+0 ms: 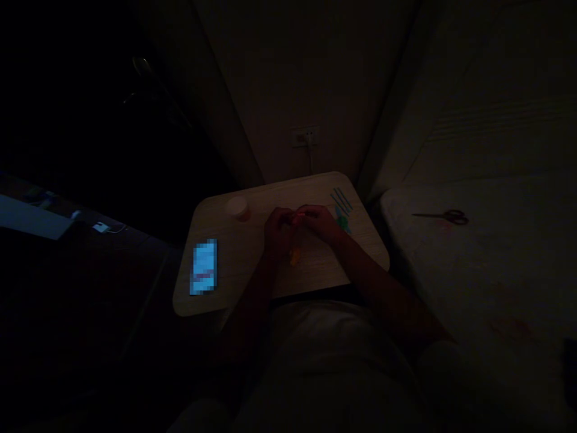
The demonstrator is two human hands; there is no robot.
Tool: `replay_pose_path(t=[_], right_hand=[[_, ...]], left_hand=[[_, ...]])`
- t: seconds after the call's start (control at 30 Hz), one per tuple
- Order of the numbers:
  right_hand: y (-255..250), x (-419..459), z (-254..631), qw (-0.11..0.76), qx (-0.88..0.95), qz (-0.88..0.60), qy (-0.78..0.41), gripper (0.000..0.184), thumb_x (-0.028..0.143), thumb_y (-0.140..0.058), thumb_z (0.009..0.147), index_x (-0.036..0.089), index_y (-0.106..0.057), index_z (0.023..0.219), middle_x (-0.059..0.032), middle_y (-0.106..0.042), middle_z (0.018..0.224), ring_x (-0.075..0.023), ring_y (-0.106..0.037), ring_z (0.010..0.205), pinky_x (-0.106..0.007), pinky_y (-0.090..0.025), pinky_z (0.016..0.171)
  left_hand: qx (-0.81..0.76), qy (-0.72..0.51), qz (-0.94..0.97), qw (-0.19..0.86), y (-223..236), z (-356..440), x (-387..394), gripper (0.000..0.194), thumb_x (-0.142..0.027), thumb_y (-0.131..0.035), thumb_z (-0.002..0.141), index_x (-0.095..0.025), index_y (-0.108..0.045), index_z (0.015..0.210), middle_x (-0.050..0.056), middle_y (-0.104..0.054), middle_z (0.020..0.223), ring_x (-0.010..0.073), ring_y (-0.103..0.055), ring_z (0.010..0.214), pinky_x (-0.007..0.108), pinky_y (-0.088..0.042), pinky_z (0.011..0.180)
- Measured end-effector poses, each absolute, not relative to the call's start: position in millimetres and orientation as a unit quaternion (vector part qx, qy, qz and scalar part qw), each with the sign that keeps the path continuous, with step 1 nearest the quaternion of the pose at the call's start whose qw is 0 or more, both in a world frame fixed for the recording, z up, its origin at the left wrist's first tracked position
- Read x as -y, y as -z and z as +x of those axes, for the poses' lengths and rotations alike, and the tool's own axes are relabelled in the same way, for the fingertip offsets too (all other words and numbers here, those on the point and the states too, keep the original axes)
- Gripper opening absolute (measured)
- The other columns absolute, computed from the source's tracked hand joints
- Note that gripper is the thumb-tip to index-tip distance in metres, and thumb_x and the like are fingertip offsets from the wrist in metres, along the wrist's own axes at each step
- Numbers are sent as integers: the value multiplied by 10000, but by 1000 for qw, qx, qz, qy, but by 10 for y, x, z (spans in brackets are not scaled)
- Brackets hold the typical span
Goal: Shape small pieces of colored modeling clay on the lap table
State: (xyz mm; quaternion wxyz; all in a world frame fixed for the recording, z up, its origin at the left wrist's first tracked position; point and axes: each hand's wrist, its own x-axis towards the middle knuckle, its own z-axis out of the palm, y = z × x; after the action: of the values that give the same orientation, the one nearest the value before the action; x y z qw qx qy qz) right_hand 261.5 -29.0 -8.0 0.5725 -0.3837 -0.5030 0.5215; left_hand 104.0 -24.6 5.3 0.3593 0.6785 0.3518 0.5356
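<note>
The left hand (278, 231) and right hand (321, 221), fingers curled nearly closed, pinch a small red piece (297, 218) between them over the table (247, 258), I see remotely; an orange piece (294, 257) lies nearer, blue sticks (345, 199) farther right.

No lettering, number or brand is reading clearly anywhere. On the tabletop (243, 264), coarse pixel blocks are covering the glowing smartphone screen (204, 267), leaving only blue patches and a dark reddish band. Dimness is hiding any print on the lidded tub (238, 208), and any marking on the wall socket (305, 136) is staying too small and dark.
</note>
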Motion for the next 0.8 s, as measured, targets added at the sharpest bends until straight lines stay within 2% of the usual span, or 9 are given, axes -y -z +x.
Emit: replay_pose_path(t=[0.13, 0.33, 0.47, 0.6, 0.73, 0.8], right_hand=[[71, 284, 2624, 564, 510, -411, -502, 312, 468, -808, 680, 180, -718, 759, -38, -747, 785, -188, -682, 765, -310, -533, 756], [88, 261, 2608, 583, 486, -408, -508, 286, 435, -811, 687, 181, -749, 803, -59, -775, 847, -210, -715, 826, -333, -557, 803], [119, 241, 2608, 588, 478, -420, -500, 431, 445, -830, 665, 195, -756, 1009, -52, -784, 869, -224, -727, 844, -354, -581, 810], [142, 233, 2613, 589, 470, -422, -503, 516, 502, -784, 731, 212, -726, 1154, -69, -790, 934, -235, -739, 869, -384, -596, 835], [156, 226, 2625, 606, 443, -415, -513, 499, 565, -770, 736, 212, -733, 1086, -81, -788, 984, -228, -736, 891, -377, -596, 851], [167, 217, 2631, 611, 441, -418, -508, 478, 570, -789, 711, 199, -742, 1009, -82, -784, 958, -222, -729, 881, -365, -591, 841]], left_hand=[[-346, -521, 705, 334, -59, 1019, 265, 207, -393, -757, 845, -214, -665, 891, 26, -643, 888, 164, -609, 831, 298, -510, 769], [-335, -513, 729, 306, -63, 991, 234, 202, -387, -733, 872, -227, -704, 993, 58, -652, 998, 189, -626, 928, 326, -530, 821], [-336, -501, 748, 277, -93, 944, 201, 178, -393, -717, 889, -222, -734, 935, 59, -667, 959, 192, -628, 918, 328, -529, 818], [-364, -542, 701, 286, -107, 854, 127, 208, -399, -757, 846, -202, -707, 893, 47, -678, 926, 184, -642, 877, 306, -532, 786], [-427, -630, 590, 268, -69, 703, 9, 207, -355, -766, 822, -200, -642, 881, 24, -666, 905, 162, -647, 854, 283, -527, 796], [-455, -633, 568, 264, -30, 626, -34, 215, -339, -766, 818, -206, -606, 868, 7, -644, 860, 152, -631, 817, 270, -516, 766]])
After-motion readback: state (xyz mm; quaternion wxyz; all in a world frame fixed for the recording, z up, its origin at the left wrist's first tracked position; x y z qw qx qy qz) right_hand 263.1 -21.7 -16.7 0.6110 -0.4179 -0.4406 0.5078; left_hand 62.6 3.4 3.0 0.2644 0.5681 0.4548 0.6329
